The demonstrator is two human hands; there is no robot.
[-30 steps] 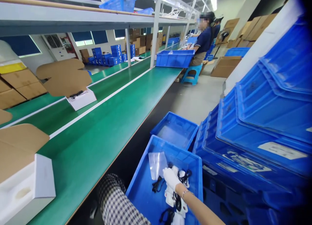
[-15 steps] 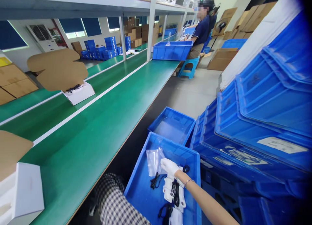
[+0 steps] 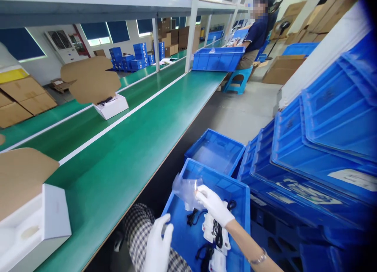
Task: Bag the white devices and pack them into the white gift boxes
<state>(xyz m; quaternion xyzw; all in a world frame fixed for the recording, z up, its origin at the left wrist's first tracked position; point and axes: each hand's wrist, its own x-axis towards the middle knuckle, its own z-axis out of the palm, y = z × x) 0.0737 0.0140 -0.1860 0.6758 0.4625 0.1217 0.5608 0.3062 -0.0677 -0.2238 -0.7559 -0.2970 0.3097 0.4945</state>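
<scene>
Bag, clear plastic, is pinched in the gloved right hand above the blue bin, which holds white parts and black cables. Left hand hovers near the bin's edge, fingers spread and holding nothing, beside the green surface.

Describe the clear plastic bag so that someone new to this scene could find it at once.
Beside the green conveyor table stands a blue bin at the person's knees. Over its near-left part the gloved right hand pinches the clear plastic bag. It alone is transparent; the bin's other contents are white parts and black cables.
</scene>
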